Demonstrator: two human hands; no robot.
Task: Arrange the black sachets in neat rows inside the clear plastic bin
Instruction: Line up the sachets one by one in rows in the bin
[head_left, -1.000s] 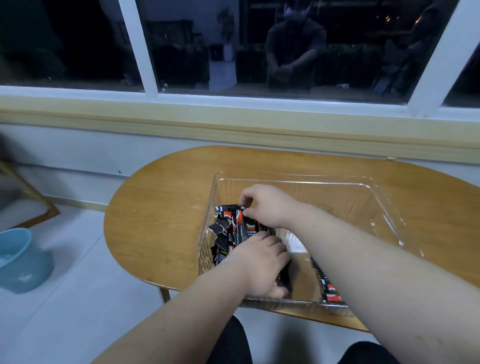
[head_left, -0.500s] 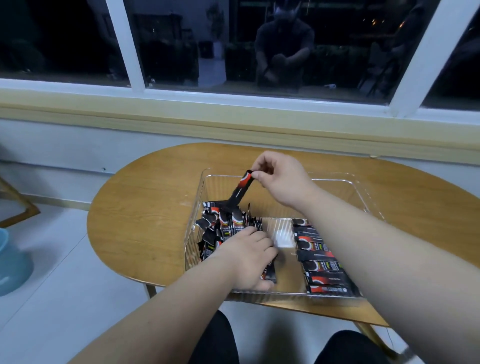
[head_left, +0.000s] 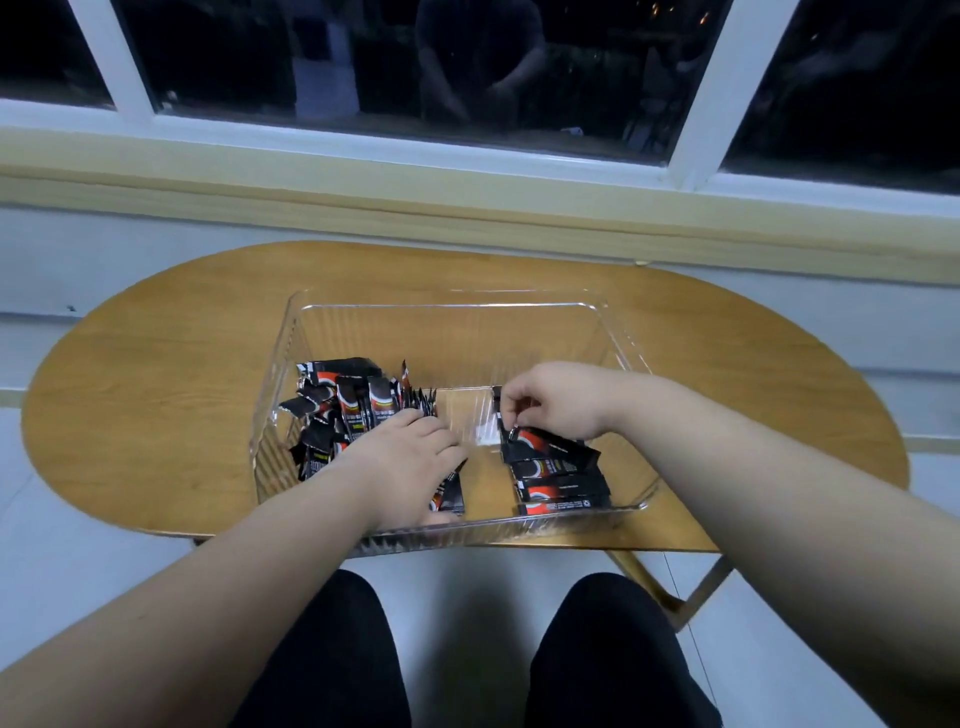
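Currently, your holdings stand as follows.

Clear plastic bin (head_left: 447, 305): on the wooden table (head_left: 156, 415), its near wall toward your knees, so both forearms reach in over that wall.

Loose heap (head_left: 343, 405): black sachets in the bin's left half, tumbled and overlapping, some standing on edge. This is your unsorted stock.

Left hand (head_left: 410, 457): palm down on the near side of the heap, fingers fairly straight and a little spread, gripping nothing. One sachet shows from under the palm. Likely purpose: to pin the heap so it does not slide toward the sorted side.

Finished row (head_left: 563, 486): sachets laid flat in the bin's right half, long sides touching, running back from the near wall. A strip of bin floor separates it from the heap.

Top sachet (head_left: 545, 444): at the far end of that row, resting on its neighbours and skewed a little off their line.

Right hand (head_left: 550, 400): over the row's far end, fingers curled downward, fingertips and thumb pinching the top sachet by its left end. Likely purpose: an end grip lets you swing the sachet square to the others before you let go.

Progress, as a judgement: one short row is laid and most of the stock is unsorted. Mind that squaring the top sachet does not nudge those beneath it.
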